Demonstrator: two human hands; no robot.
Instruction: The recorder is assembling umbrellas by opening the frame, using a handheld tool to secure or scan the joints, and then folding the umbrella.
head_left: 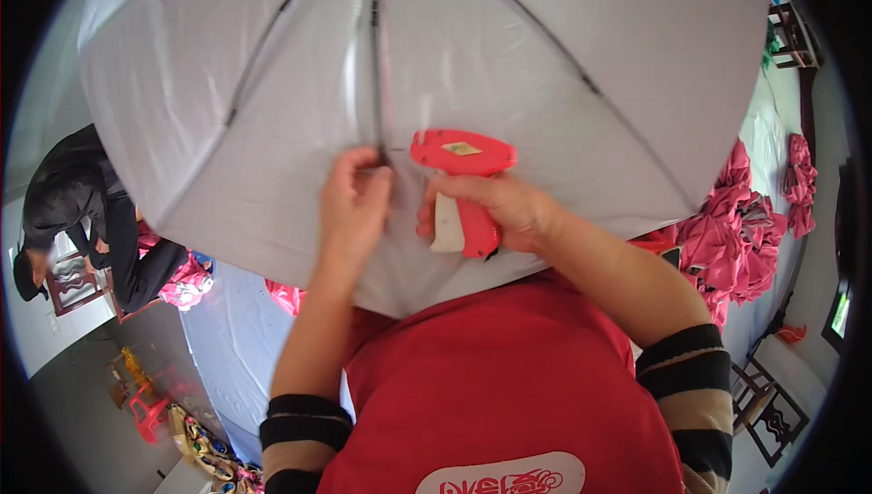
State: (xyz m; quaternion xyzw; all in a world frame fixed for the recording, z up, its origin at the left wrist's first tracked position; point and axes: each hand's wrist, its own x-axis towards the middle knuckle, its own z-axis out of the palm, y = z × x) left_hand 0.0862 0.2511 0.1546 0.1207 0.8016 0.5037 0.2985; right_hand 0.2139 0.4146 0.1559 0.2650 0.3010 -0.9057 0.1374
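The open grey umbrella [509, 67] fills the upper frame, its top edge cut off — whatever lies beyond it is hidden. At centre, the left hand [354, 199] pinches the canopy at a dark rib; the right hand [504, 208] grips a red tagging gun [463, 181], its tip hard to make out. Pink folded umbrellas [740, 231] pile at right — a person in black [86, 212] bends at left.
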